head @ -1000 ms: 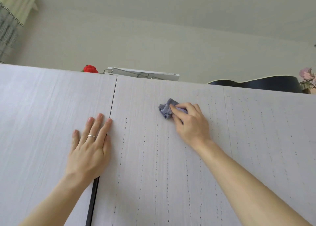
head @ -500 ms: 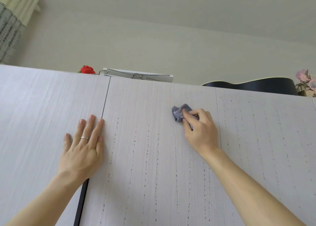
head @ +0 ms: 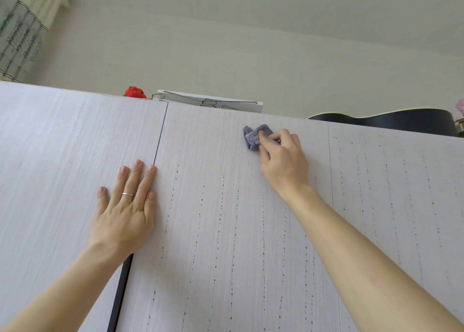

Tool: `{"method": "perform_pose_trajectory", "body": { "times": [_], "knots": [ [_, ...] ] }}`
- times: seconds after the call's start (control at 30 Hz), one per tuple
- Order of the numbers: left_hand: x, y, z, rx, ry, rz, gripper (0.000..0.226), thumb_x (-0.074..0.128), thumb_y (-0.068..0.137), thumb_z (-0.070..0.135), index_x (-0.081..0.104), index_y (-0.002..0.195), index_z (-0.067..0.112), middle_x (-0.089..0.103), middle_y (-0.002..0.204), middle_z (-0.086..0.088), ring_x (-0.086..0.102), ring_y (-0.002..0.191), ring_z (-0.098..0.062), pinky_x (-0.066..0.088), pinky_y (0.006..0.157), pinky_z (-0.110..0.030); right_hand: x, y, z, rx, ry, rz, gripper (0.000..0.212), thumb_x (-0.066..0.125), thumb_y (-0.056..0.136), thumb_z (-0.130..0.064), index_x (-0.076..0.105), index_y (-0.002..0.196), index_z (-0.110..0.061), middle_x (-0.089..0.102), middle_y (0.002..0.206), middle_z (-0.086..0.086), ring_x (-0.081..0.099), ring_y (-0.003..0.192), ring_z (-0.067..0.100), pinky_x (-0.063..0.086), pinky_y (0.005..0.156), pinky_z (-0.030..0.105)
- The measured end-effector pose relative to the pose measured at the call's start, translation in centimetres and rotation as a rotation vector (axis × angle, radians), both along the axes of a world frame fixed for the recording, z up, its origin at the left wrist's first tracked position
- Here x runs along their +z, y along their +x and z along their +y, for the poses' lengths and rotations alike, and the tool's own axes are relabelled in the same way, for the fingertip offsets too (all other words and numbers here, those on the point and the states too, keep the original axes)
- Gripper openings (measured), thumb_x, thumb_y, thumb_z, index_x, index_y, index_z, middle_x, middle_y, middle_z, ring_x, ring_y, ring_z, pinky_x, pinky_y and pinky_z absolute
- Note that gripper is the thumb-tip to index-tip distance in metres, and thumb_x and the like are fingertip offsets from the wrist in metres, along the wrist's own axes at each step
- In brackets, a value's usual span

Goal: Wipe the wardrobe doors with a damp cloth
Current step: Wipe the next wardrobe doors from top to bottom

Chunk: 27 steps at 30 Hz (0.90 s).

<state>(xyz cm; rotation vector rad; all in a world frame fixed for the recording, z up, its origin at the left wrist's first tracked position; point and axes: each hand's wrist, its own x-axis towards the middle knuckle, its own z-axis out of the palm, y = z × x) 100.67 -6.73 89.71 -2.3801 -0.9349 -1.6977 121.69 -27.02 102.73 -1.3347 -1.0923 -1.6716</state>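
Cloth [head: 253,137] of blue-grey terry, a single small piece crumpled into a wad, sits high on the middle door [head: 226,243], just below its far top edge and left of the right hand [head: 285,163]. That hand grips it, thumb and curled fingers pinching the wad and pressing it to the panel, so that only the left part of the cloth shows. Three wardrobe doors are in view, all pale whitish laminate with fine vertical grain. The left door [head: 62,160] is plain, while the middle one and the right door [head: 401,206] carry vertical rows of small dark dots. Two seams part them: the right one is a thin line, and the left one opens into a dark gap toward the near edge. The left hand [head: 125,213] lies flat on the left door with fingers straight and close together, gripping nothing, its index fingertip at the seam; it wears one ring [head: 127,194]. On top of the wardrobe, far behind, stand one red knitted toy [head: 135,92], one white board [head: 248,106] with wire hangers [head: 208,102] lying on it, one black guitar [head: 391,122], and pink flowers [head: 460,105] at the right edge. A curtain [head: 20,30] hangs at the far left.
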Motion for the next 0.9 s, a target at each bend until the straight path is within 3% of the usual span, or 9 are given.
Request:
{"method": "perform_pose_trajectory", "body": {
  "times": [0.1, 0.27, 0.43, 0.53, 0.63, 0.8, 0.9],
  "knots": [
    [-0.1, -0.2, 0.2, 0.004, 0.002, 0.001, 0.056, -0.006, 0.097, 0.05, -0.028, 0.149, 0.048, -0.037, 0.154, 0.026, -0.035, 0.143, -0.001, -0.012, 0.124, -0.041, 1.9, 1.8, -2.0, 0.039, -0.041, -0.001, 0.029, 0.062, 0.096, -0.019, 0.071, 0.123, -0.021, 0.06, 0.102, 0.003, 0.052, 0.099, 0.029, 0.048, 0.075, 0.036],
    [-0.1, -0.2, 0.5, -0.02, 0.041, -0.028, 0.058, -0.016, 0.091, 0.06, -0.027, 0.148, 0.051, -0.034, 0.156, 0.027, -0.031, 0.145, 0.001, -0.009, 0.125, -0.042, 3.4, 5.1, -5.1, 0.033, 0.239, 0.238, 0.033, 0.056, 0.098, -0.018, 0.067, 0.128, -0.021, 0.058, 0.115, 0.006, 0.049, 0.109, 0.033, 0.046, 0.09, 0.04],
    [-0.2, 0.3, -0.3, -0.032, 0.013, -0.068, 0.058, -0.004, 0.098, 0.049, -0.018, 0.154, 0.046, -0.026, 0.16, 0.023, -0.029, 0.142, 0.004, -0.007, 0.125, -0.045, -3.8, 4.9, -3.5, 0.084, 0.294, 0.164, 0.033, 0.061, 0.093, -0.014, 0.071, 0.124, -0.022, 0.062, 0.107, 0.0, 0.052, 0.097, 0.027, 0.05, 0.078, 0.044],
    [-0.2, 0.4, -0.4, -0.033, 0.008, -0.065, 0.056, 0.004, 0.104, 0.044, -0.014, 0.156, 0.043, -0.026, 0.159, 0.023, -0.027, 0.144, 0.002, -0.008, 0.125, -0.045, -9.3, 4.2, -2.3, 0.05, 0.192, 0.021, 0.033, 0.062, 0.09, -0.015, 0.073, 0.121, -0.021, 0.064, 0.109, -0.001, 0.054, 0.095, 0.025, 0.051, 0.073, 0.043],
    [-0.4, 0.3, -0.5, -0.021, 0.002, -0.047, 0.056, 0.004, 0.104, 0.042, -0.017, 0.156, 0.043, -0.029, 0.157, 0.022, -0.026, 0.147, -0.002, -0.008, 0.125, -0.046, -8.4, 3.7, -2.5, -0.001, 0.111, -0.049, 0.032, 0.064, 0.09, -0.016, 0.074, 0.119, -0.021, 0.065, 0.106, 0.0, 0.056, 0.09, 0.029, 0.051, 0.068, 0.046],
    [-1.1, 0.3, -0.1, -0.023, 0.01, -0.053, 0.056, 0.004, 0.104, 0.043, -0.018, 0.156, 0.043, -0.03, 0.155, 0.022, -0.023, 0.151, -0.007, -0.007, 0.125, -0.046, -3.4, 1.3, -0.6, 0.054, 0.283, 0.28, 0.032, 0.059, 0.094, -0.019, 0.071, 0.123, -0.024, 0.06, 0.114, 0.002, 0.052, 0.102, 0.03, 0.049, 0.077, 0.047],
    [-1.6, 0.1, 0.4, -0.031, 0.045, -0.029, 0.056, 0.004, 0.104, 0.044, -0.019, 0.155, 0.042, -0.03, 0.157, 0.021, -0.027, 0.147, -0.004, -0.008, 0.125, -0.044, -6.6, -1.3, 2.8, 0.025, 0.18, 0.06, 0.034, 0.064, 0.087, -0.017, 0.074, 0.118, -0.023, 0.064, 0.108, 0.003, 0.057, 0.093, 0.032, 0.045, 0.069, 0.039]
  ]
}}
